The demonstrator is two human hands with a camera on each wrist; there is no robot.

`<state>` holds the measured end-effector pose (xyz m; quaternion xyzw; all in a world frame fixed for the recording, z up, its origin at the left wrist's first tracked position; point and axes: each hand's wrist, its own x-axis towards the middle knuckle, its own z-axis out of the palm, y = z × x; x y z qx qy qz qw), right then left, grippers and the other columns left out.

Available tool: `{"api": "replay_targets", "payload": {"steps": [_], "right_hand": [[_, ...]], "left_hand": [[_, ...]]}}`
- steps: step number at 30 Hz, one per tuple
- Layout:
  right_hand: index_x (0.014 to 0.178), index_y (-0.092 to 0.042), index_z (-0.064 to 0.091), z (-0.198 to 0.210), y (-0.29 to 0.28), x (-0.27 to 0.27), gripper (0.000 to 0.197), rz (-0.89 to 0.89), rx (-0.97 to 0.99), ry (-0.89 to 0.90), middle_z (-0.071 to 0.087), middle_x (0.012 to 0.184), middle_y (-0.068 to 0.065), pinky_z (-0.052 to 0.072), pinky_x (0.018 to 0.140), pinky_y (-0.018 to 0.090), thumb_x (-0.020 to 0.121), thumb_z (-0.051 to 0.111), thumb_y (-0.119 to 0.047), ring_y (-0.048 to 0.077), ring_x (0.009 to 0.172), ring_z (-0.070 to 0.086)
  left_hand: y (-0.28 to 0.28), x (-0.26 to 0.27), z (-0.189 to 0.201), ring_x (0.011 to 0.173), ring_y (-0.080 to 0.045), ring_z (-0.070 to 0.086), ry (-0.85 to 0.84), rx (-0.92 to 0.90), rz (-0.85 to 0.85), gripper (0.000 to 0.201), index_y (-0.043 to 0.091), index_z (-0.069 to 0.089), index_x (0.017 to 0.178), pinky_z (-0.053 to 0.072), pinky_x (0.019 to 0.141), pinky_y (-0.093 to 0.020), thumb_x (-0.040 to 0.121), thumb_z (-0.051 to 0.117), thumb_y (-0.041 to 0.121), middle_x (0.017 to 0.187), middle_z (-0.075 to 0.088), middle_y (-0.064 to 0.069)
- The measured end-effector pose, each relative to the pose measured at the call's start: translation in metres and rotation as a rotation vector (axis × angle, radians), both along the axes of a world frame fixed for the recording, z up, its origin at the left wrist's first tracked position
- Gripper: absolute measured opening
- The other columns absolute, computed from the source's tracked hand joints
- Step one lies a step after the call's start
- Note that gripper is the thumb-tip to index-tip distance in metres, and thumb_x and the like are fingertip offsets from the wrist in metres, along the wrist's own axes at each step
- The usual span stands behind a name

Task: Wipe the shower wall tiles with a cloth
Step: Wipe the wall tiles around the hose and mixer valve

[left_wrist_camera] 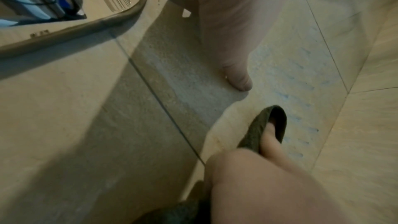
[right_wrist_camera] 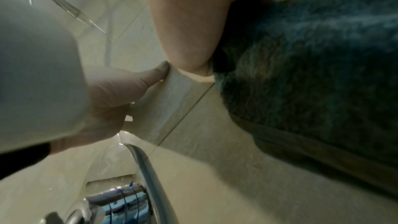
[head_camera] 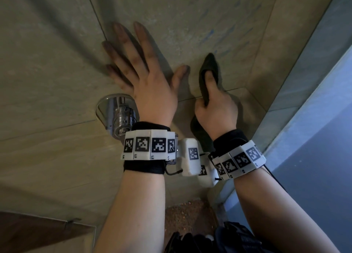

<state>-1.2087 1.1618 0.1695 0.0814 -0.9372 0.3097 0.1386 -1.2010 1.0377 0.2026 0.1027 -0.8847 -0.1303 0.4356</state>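
Note:
The beige shower wall tiles (head_camera: 57, 43) fill the head view, with faint bluish streaks (head_camera: 224, 35) on the tile at upper right. My left hand (head_camera: 144, 75) lies flat against the wall, fingers spread, holding nothing; its thumb (left_wrist_camera: 237, 74) touches the tile. Just to its right, my right hand (head_camera: 211, 94) grips a dark green terry cloth (head_camera: 208, 66), thumb pressed into the fold. One end of the cloth sticks up against the tile and the other hangs below my palm. The cloth (right_wrist_camera: 312, 74) fills the right side of the right wrist view.
A chrome shower valve (head_camera: 118, 117) with a round plate juts from the wall just below my left hand. A glass panel (head_camera: 314, 119) closes the right side. Brown pebbled floor (head_camera: 188, 214) shows at the bottom, and a thin metal shower arm (right_wrist_camera: 64, 8) above.

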Motion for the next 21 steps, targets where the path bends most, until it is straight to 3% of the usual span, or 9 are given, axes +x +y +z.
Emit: {"api": "replay_targets", "payload": {"steps": [7, 12, 14, 17, 21], "right_hand": [[0.151, -0.020, -0.007, -0.012, -0.008, 0.003, 0.077, -0.107, -0.118, -0.121, 0.056, 0.086, 0.007, 0.049, 0.067, 0.036, 0.094, 0.044, -0.025, 0.022, 0.071, 0.050], [0.151, -0.026, -0.004, -0.008, -0.020, 0.008, 0.081, 0.017, -0.074, -0.139, 0.037, 0.067, -0.008, 0.041, 0.062, 0.030, 0.091, 0.050, -0.021, 0.017, 0.064, 0.047], [0.152, -0.027, 0.002, -0.001, -0.020, 0.009, 0.077, 0.040, -0.023, -0.109, 0.041, 0.071, -0.007, 0.041, 0.063, 0.030, 0.091, 0.050, -0.020, 0.017, 0.066, 0.047], [0.151, -0.030, 0.012, 0.011, -0.016, 0.007, 0.070, 0.010, -0.015, -0.032, 0.059, 0.091, 0.006, 0.049, 0.070, 0.037, 0.092, 0.048, -0.023, 0.026, 0.079, 0.057], [0.151, -0.031, 0.007, 0.014, -0.008, 0.003, 0.071, -0.068, -0.005, -0.051, 0.061, 0.106, 0.013, 0.043, 0.071, 0.034, 0.092, 0.047, -0.025, 0.030, 0.089, 0.058]], "left_hand": [[0.001, 0.001, 0.000, 0.139, -0.057, 0.011, 0.051, -0.027, 0.006, 0.096, -0.002, 0.023, 0.149, 0.009, 0.111, -0.067, 0.088, 0.049, 0.067, 0.152, 0.019, -0.034], [-0.001, 0.003, -0.001, 0.140, -0.055, 0.009, 0.029, -0.030, -0.005, 0.088, 0.000, 0.020, 0.150, 0.012, 0.111, -0.068, 0.093, 0.046, 0.062, 0.154, 0.016, -0.032], [-0.001, 0.004, -0.001, 0.141, -0.055, 0.009, 0.028, -0.023, -0.012, 0.086, 0.001, 0.021, 0.151, 0.012, 0.111, -0.068, 0.094, 0.046, 0.060, 0.154, 0.016, -0.031], [-0.003, 0.004, -0.002, 0.141, -0.054, 0.008, 0.030, -0.005, -0.027, 0.084, 0.002, 0.021, 0.151, 0.010, 0.112, -0.066, 0.095, 0.046, 0.059, 0.155, 0.016, -0.030], [-0.004, 0.002, -0.003, 0.140, -0.056, 0.010, 0.052, -0.013, -0.033, 0.085, 0.000, 0.022, 0.150, 0.008, 0.112, -0.065, 0.094, 0.048, 0.059, 0.153, 0.017, -0.032]]}}
